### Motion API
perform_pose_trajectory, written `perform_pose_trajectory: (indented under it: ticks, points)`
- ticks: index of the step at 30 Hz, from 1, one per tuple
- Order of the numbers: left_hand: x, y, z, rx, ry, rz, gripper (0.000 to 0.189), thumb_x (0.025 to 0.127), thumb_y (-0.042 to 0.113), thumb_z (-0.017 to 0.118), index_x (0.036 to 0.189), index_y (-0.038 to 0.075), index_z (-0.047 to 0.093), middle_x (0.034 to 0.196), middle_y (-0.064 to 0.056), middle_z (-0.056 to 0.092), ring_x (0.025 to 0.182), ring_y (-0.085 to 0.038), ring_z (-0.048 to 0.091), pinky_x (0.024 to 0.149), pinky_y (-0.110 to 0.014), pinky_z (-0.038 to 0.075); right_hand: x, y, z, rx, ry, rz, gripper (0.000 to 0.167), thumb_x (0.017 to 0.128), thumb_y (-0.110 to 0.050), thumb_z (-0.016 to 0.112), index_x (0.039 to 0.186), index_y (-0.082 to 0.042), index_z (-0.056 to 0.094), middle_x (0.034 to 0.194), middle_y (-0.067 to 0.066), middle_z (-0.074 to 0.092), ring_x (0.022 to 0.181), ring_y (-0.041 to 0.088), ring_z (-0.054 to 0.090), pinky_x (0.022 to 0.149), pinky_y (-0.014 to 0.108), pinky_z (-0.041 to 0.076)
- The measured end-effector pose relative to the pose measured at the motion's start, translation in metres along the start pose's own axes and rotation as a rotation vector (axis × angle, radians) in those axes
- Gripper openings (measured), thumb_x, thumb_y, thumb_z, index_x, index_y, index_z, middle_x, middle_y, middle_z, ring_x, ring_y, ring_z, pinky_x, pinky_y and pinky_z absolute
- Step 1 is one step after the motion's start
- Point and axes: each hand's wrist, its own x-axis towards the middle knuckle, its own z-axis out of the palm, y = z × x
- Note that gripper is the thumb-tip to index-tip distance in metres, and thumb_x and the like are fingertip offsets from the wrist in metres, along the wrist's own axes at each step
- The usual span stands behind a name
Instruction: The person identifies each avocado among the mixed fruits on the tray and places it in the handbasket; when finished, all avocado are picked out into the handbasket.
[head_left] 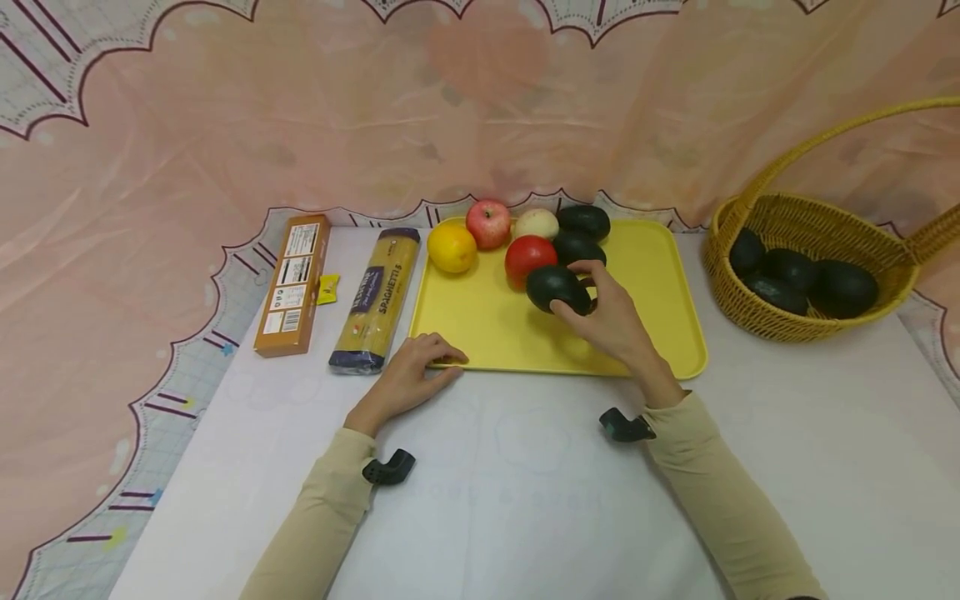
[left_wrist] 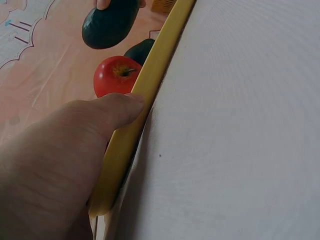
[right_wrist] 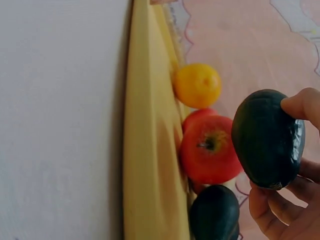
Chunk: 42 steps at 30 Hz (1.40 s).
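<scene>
My right hand (head_left: pixel 611 321) holds a dark green avocado (head_left: pixel 557 288) above the yellow tray (head_left: pixel 495 342), thumb and fingers on either side of it in the right wrist view. Two more avocados (head_left: pixel 584 222) lie at the tray's back, next to a red apple (head_left: pixel 530 261), a pinkish apple (head_left: pixel 488 223), a pale round item (head_left: pixel 536 223) and a yellow lemon-like fruit (head_left: pixel 452 247). At the tray's front left, my left hand (head_left: pixel 411 371) grips the rim; its thumb (left_wrist: pixel 120 109) lies against the rim in the left wrist view, other fingers mostly hidden there.
A wicker basket (head_left: pixel 723 300) with a tall handle stands at the right, several avocados inside. To the left lie a spaghetti pack (head_left: pixel 377 300), a small yellow packet (head_left: pixel 327 289) and a brown box (head_left: pixel 294 285). A patterned cloth (head_left: pixel 360 108) hangs behind the white tabletop (head_left: pixel 495 483).
</scene>
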Motion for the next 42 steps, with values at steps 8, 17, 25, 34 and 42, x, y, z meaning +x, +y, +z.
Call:
perform_pose_trajectory:
  ticks: [8,17,25,34,42]
  points:
    - [-0.001,-0.001,0.000,0.001,-0.001,-0.009,0.015,0.089,0.026,0.066,0.104,0.027,0.068,0.096,0.010,0.060,0.090,-0.007,0.053,0.082,-0.031,0.038,-0.003,0.003,-0.017,0.073,0.061,0.002,0.062,0.084,-0.030,0.070,0.136,-0.013,0.039,0.132,0.011,0.050,0.118,0.028,0.049,0.092,0.044,0.044]
    - [0.000,0.000,-0.001,-0.002,0.000,0.007,0.015,0.089,0.025,0.066,0.104,0.025,0.068,0.095,0.009,0.061,0.090,-0.008,0.054,0.082,-0.032,0.039,-0.006,0.009,-0.043,0.111,0.149,-0.007,0.060,0.087,-0.025,0.068,0.136,-0.010,0.039,0.136,0.010,0.046,0.119,0.030,0.051,0.092,0.038,0.042]
    - [-0.001,0.001,-0.002,0.002,0.002,0.003,0.015,0.089,0.025,0.066,0.104,0.024,0.068,0.095,0.009,0.061,0.090,-0.008,0.054,0.083,-0.032,0.038,-0.012,0.014,-0.071,0.122,0.219,0.041,0.061,0.088,-0.026,0.065,0.142,-0.019,0.036,0.138,0.010,0.045,0.117,0.026,0.052,0.089,0.019,0.040]
    - [0.000,0.001,-0.001,0.008,0.003,0.009,0.015,0.089,0.025,0.067,0.104,0.025,0.068,0.094,0.009,0.061,0.090,-0.008,0.054,0.082,-0.032,0.038,-0.024,0.025,-0.100,0.113,0.314,0.060,0.059,0.087,-0.018,0.066,0.140,-0.020,0.041,0.126,-0.003,0.047,0.100,0.002,0.051,0.084,0.010,0.042]
    - [0.000,0.000,-0.001,0.007,0.004,0.008,0.015,0.089,0.025,0.066,0.104,0.025,0.068,0.095,0.010,0.061,0.089,-0.008,0.053,0.082,-0.032,0.038,-0.035,0.038,-0.126,0.100,0.412,0.115,0.056,0.086,-0.018,0.067,0.137,-0.022,0.045,0.119,-0.014,0.048,0.098,0.000,0.053,0.082,0.008,0.042]
